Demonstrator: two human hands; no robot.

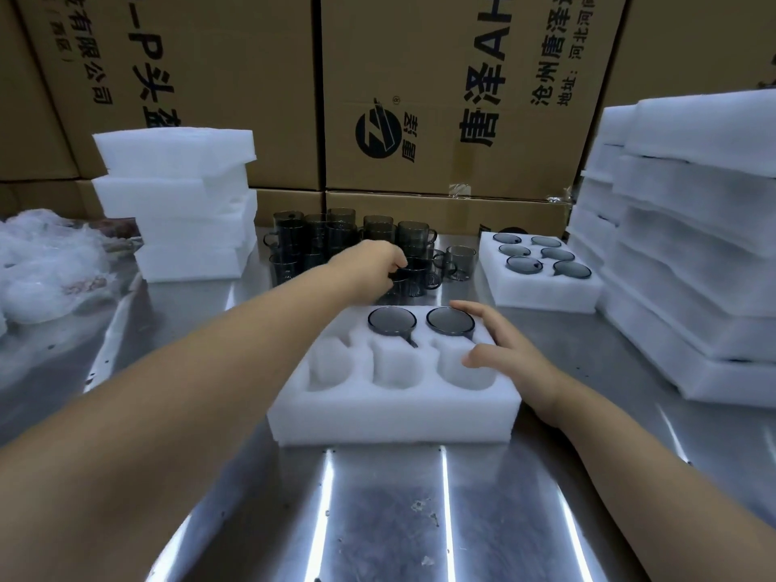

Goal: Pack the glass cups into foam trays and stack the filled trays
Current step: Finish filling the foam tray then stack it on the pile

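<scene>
Shiny steel table (420, 518), white foam tray (399, 413) | right hand (508, 350) loose, steadying it | your left hand (373, 258) beyond grasps smoky glass cup (413, 270)

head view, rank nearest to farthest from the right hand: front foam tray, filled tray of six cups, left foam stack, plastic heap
1. front foam tray, touched by the right hand
2. filled tray of six cups, just behind, right side
3. left foam stack, back left
4. plastic heap, far left edge
</scene>
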